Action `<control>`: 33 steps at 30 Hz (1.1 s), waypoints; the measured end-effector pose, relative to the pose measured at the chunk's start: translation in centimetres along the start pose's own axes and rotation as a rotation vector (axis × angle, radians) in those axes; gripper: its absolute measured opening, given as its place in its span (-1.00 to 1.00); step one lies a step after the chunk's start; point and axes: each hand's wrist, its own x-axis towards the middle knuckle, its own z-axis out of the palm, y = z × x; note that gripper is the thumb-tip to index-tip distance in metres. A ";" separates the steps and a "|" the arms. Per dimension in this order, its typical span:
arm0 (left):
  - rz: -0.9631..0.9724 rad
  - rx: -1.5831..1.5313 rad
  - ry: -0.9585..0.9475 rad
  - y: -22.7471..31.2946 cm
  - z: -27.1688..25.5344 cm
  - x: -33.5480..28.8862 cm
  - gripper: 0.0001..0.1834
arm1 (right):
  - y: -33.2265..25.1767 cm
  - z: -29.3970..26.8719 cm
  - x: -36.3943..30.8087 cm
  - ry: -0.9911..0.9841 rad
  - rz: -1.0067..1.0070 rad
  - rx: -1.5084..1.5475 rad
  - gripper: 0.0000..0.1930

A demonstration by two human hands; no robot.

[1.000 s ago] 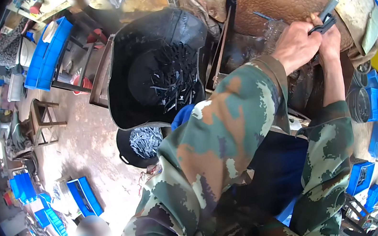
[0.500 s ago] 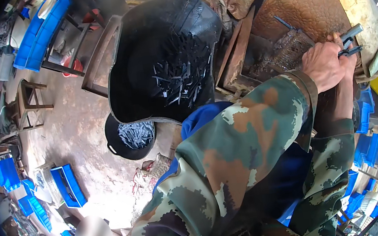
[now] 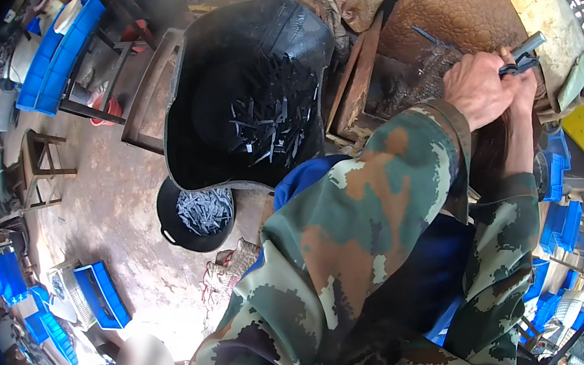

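Left hand (image 3: 479,90) and right hand (image 3: 524,91) have slid slightly toward ten o'clock since half a second ago, as has most of the view. Largest, a black tub (image 3: 201,91) stands at eleven o'clock with dark strips inside; a bucket (image 3: 170,226) of greyer strips sits at nine. Toward two, both hands appear clenched around a metal piece (image 3: 531,44), its end jutting past the fingers. Loosened fingers, I'd judge, could let it slip.
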 end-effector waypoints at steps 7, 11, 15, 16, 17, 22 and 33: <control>-0.001 0.117 -0.028 -0.6 -0.3 0.5 -0.67 | 0.3 1.0 0.3 0.005 -0.015 -0.063 -0.77; 0.025 0.144 -0.031 -0.1 0.2 0.3 -0.65 | -0.2 1.1 0.3 0.015 -0.004 -0.064 -0.80; 0.026 0.151 -0.066 0.0 0.5 0.6 -0.65 | -0.4 0.8 -0.2 0.041 0.053 -0.123 -0.80; 0.008 0.184 -0.047 -0.3 0.2 0.7 -0.66 | -0.7 1.2 -1.0 0.031 0.066 -0.195 -0.79; -0.011 0.214 -0.031 -0.7 0.0 0.9 -0.66 | -0.6 1.9 -1.9 0.131 0.033 -0.223 -0.78; 0.093 0.286 -0.006 -3.1 -0.9 2.9 -0.71 | -4.4 1.4 -7.6 -0.071 0.185 -0.141 -0.79; 0.031 0.540 -0.189 -6.0 -3.9 2.3 -0.70 | -4.3 -1.2 -19.4 -0.720 -0.446 -0.678 -0.67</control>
